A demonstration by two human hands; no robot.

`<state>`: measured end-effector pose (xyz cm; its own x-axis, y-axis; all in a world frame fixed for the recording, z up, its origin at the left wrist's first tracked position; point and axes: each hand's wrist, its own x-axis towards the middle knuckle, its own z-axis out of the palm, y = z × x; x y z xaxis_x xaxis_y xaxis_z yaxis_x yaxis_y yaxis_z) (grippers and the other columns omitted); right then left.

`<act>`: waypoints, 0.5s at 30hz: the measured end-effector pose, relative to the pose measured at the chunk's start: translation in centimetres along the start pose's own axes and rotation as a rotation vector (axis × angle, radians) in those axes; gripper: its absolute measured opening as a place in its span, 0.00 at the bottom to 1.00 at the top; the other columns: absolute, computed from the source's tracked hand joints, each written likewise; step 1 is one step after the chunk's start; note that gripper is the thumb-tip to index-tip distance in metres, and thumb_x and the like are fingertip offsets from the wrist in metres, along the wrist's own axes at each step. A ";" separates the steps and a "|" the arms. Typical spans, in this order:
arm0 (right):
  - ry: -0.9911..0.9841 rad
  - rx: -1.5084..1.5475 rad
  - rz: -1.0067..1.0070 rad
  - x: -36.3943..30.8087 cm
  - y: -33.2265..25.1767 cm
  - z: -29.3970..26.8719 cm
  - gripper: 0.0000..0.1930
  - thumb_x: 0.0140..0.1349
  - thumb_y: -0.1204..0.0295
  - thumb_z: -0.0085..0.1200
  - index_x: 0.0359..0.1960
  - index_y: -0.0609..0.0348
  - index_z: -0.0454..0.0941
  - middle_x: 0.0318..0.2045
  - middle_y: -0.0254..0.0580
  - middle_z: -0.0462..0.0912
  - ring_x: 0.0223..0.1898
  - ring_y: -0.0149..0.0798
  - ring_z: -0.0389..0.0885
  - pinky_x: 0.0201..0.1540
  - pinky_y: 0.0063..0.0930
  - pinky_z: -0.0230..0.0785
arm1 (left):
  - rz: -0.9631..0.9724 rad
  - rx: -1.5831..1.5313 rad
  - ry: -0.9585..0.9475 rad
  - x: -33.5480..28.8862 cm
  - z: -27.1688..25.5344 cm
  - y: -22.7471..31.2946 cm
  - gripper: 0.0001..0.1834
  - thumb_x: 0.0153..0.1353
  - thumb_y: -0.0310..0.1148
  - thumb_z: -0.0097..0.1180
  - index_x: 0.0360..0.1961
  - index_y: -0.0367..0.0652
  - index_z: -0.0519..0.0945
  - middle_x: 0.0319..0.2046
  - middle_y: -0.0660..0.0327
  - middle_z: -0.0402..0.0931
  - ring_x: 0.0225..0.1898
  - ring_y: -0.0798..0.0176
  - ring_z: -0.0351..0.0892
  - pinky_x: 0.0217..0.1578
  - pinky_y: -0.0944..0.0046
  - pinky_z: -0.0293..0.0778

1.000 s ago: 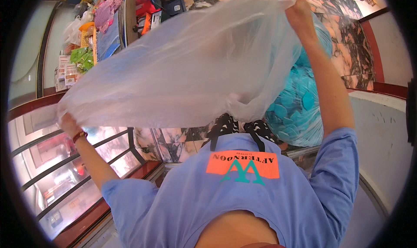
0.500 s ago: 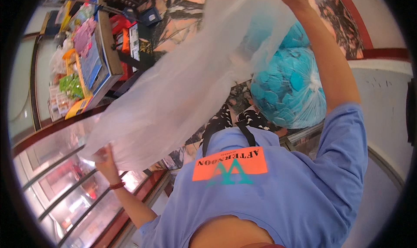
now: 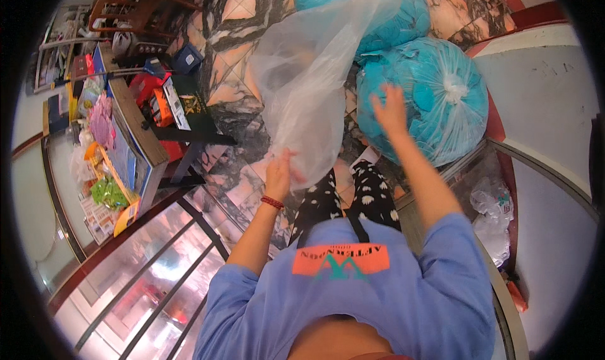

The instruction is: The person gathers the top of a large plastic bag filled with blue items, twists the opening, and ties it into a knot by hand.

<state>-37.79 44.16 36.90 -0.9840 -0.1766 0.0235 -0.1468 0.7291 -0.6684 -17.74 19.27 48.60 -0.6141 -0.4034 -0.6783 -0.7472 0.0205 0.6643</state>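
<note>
A large, empty-looking translucent plastic bag (image 3: 305, 101) hangs slack in front of me, stretching away over the floor. My left hand (image 3: 278, 176) is closed on its near edge, with some fingers seen dimly through the film. To the right, my right hand (image 3: 391, 113) is open, its fingers apart and holding nothing. Behind that hand sits a full clear bag of turquoise pieces (image 3: 435, 133), its top gathered in a white knot. Another bag of turquoise pieces (image 3: 413, 13) lies beyond it, partly covered by the translucent bag's far end.
At left, a cluttered wooden table (image 3: 135, 108) carries packets and a pink cloth. A dark box (image 3: 188, 58) lies on the marble-patterned floor (image 3: 236, 76). Glass cases with metal frames (image 3: 167, 290) flank me at lower left. Crumpled clear bags (image 3: 491, 215) lie behind glass at right.
My right hand has let go of the translucent bag and come down toward the tied bag. My left hand has moved right with its edge, and the bag has sunk, lying narrower.
</note>
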 end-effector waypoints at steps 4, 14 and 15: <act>-0.271 0.358 0.696 -6.7 -1.1 7.7 0.41 0.48 0.49 0.66 0.56 0.69 0.66 0.52 0.62 0.74 0.54 0.54 0.74 0.54 0.40 0.67 | 0.202 0.344 -0.224 4.0 4.5 -1.5 0.26 0.72 0.49 0.36 0.47 0.38 0.78 0.28 0.49 0.80 0.33 0.52 0.80 0.38 0.58 0.73; -0.257 0.236 0.750 -14.6 5.2 16.2 0.08 0.62 0.70 0.49 0.36 0.62 0.70 0.33 0.61 0.78 0.39 0.60 0.78 0.39 0.50 0.68 | 0.502 0.798 -0.133 12.7 12.7 0.6 0.54 0.43 0.36 0.70 0.67 0.32 0.50 0.63 0.41 0.56 0.63 0.45 0.61 0.59 0.55 0.64; -0.212 0.261 0.792 -15.1 4.7 15.7 0.09 0.64 0.69 0.48 0.32 0.63 0.69 0.28 0.59 0.78 0.36 0.60 0.78 0.38 0.50 0.67 | 0.714 0.820 -0.110 13.7 15.0 3.0 0.55 0.44 0.37 0.70 0.67 0.31 0.49 0.64 0.42 0.54 0.65 0.44 0.59 0.61 0.54 0.63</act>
<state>-21.99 39.85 21.73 -0.7433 0.1811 -0.6439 0.6283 0.5192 -0.5793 -32.20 27.50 36.54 -0.9621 0.0263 -0.2713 -0.1273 0.8369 0.5324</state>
